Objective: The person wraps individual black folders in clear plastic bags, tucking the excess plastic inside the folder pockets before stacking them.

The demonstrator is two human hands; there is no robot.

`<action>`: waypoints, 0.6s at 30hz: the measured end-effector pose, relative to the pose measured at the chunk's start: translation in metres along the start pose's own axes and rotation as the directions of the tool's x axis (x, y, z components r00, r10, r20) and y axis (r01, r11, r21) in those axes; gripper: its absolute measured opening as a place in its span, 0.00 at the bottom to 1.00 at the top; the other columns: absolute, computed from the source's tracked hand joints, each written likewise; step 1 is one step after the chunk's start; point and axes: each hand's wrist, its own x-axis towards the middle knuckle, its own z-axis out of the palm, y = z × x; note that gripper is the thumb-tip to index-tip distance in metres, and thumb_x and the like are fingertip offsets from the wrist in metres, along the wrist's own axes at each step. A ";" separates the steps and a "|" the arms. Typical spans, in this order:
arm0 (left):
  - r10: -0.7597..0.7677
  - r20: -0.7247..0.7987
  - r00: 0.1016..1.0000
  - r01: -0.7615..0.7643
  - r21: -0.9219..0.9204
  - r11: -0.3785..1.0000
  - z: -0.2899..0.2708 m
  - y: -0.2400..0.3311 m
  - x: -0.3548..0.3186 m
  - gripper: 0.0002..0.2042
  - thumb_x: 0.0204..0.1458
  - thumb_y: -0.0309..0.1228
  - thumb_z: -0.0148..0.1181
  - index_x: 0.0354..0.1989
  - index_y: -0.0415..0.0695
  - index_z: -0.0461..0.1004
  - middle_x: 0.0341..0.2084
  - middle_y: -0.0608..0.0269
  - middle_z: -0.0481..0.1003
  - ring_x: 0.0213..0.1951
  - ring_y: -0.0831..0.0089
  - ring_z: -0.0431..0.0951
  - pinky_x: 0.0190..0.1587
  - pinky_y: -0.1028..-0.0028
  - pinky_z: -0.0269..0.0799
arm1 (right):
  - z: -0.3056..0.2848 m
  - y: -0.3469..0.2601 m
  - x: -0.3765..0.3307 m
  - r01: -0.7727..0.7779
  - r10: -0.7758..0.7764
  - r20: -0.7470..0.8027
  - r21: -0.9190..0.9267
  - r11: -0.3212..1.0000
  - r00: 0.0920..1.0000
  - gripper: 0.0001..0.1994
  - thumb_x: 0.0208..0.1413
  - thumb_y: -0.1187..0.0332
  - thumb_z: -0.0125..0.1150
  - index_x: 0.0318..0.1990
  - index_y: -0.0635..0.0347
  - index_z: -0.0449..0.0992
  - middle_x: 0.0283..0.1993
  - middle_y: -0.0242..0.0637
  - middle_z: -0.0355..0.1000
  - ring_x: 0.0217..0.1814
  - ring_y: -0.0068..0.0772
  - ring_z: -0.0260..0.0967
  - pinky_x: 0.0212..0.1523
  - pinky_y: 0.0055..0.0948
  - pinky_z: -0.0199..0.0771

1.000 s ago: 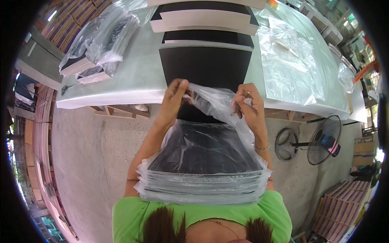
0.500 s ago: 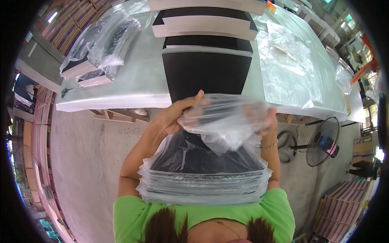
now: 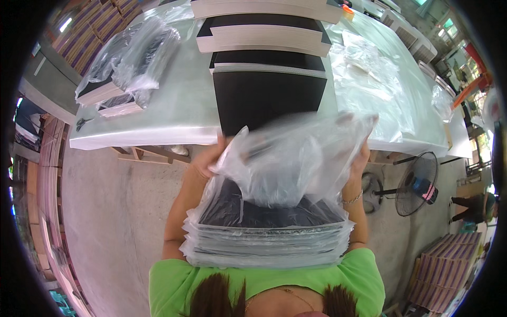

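Clear plastic bag (image 3: 296, 158) stretched wide, left hand (image 3: 211, 158) and right hand (image 3: 362, 156) gripping its sides, forearms raised.

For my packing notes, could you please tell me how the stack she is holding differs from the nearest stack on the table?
The held stack sits inside a clear bag; the table stack lies bare. The held one rests against her body, both hands at the bag's mouth; the table one lies untouched. Both are dark, flat sheets.

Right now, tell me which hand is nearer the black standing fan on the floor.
Right. The right hand holds the clear plastic bag on the side of the fan; the left hand grips the far side.
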 end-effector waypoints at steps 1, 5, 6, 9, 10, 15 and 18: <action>0.064 -0.014 0.998 -0.061 0.130 0.990 0.001 -0.006 -0.003 0.18 0.55 0.40 0.47 0.45 0.37 0.67 0.41 0.56 0.71 0.43 0.65 0.74 0.42 0.69 0.74 | -0.003 -0.004 0.005 -0.038 0.023 0.106 0.143 0.989 0.994 0.28 0.54 0.54 0.51 0.56 0.66 0.59 0.48 0.41 0.67 0.46 0.30 0.66 0.46 0.34 0.68; 0.296 -0.166 0.941 -0.325 -0.190 0.927 -0.026 -0.003 -0.012 0.22 0.54 0.46 0.45 0.46 0.38 0.67 0.42 0.55 0.71 0.44 0.62 0.73 0.43 0.65 0.72 | -0.023 0.002 -0.013 -0.192 0.167 0.107 0.304 0.933 0.980 0.34 0.52 0.48 0.50 0.58 0.66 0.56 0.51 0.44 0.65 0.45 0.32 0.66 0.45 0.36 0.68; 0.279 -0.210 0.937 -0.339 -0.363 0.868 -0.030 0.004 -0.008 0.23 0.54 0.47 0.45 0.46 0.39 0.67 0.43 0.55 0.71 0.44 0.61 0.73 0.43 0.64 0.72 | -0.031 0.007 -0.024 -0.217 0.205 0.069 0.318 0.923 0.976 0.36 0.51 0.45 0.50 0.59 0.66 0.55 0.51 0.44 0.65 0.45 0.32 0.66 0.44 0.36 0.68; 0.123 -0.267 0.956 -0.292 -0.816 0.498 -0.031 0.041 0.010 0.24 0.55 0.49 0.43 0.47 0.39 0.66 0.43 0.54 0.70 0.43 0.60 0.73 0.42 0.63 0.72 | -0.056 0.010 -0.072 -0.458 0.412 -0.202 -0.336 0.823 0.888 0.41 0.50 0.39 0.47 0.61 0.65 0.51 0.53 0.46 0.63 0.48 0.35 0.64 0.48 0.39 0.66; 0.190 -0.123 0.974 -0.201 -0.856 0.477 -0.030 0.039 0.010 0.23 0.53 0.46 0.47 0.47 0.38 0.66 0.43 0.53 0.70 0.43 0.61 0.73 0.41 0.63 0.73 | -0.053 0.013 -0.079 -0.409 0.332 -0.246 -0.425 0.808 0.911 0.42 0.49 0.38 0.47 0.61 0.65 0.50 0.54 0.47 0.62 0.50 0.36 0.63 0.49 0.40 0.66; 0.101 0.366 0.925 0.059 -0.401 0.914 -0.052 0.012 -0.001 0.22 0.42 0.30 0.62 0.46 0.38 0.66 0.42 0.57 0.71 0.40 0.68 0.74 0.38 0.67 0.74 | -0.032 -0.003 -0.054 0.233 -0.228 0.063 -0.412 0.881 0.972 0.42 0.49 0.41 0.51 0.62 0.64 0.47 0.54 0.49 0.60 0.56 0.39 0.55 0.46 0.36 0.68; -0.137 0.089 0.987 0.157 -0.282 0.946 -0.040 0.027 -0.004 0.23 0.35 0.17 0.64 0.44 0.38 0.67 0.39 0.61 0.72 0.38 0.74 0.74 0.35 0.75 0.74 | -0.032 -0.048 -0.065 0.043 -0.246 -0.233 -0.637 0.770 0.941 0.35 0.50 0.52 0.56 0.59 0.65 0.53 0.47 0.43 0.63 0.43 0.30 0.60 0.31 0.23 0.69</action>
